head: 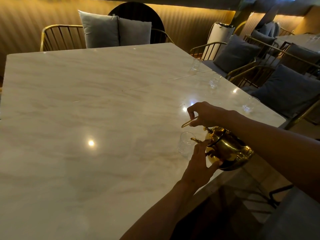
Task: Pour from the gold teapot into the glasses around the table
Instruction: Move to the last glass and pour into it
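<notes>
The gold teapot (228,149) hangs tilted over the right edge of the marble table (86,118), its curved spout over the rim of a clear glass (186,144). My right hand (206,114) grips the teapot's thin gold handle from above. My left hand (199,163) presses against the teapot's side and underside, fingers spread along it. Three more clear glasses stand along the right edge: one near (249,105), one farther (214,81), one farthest (195,64). No stream of liquid is visible.
Gold wire chairs with grey cushions (284,90) line the right side of the table. A gold bench with two pale cushions (114,30) stands at the far end. The floor shows below the table's right edge.
</notes>
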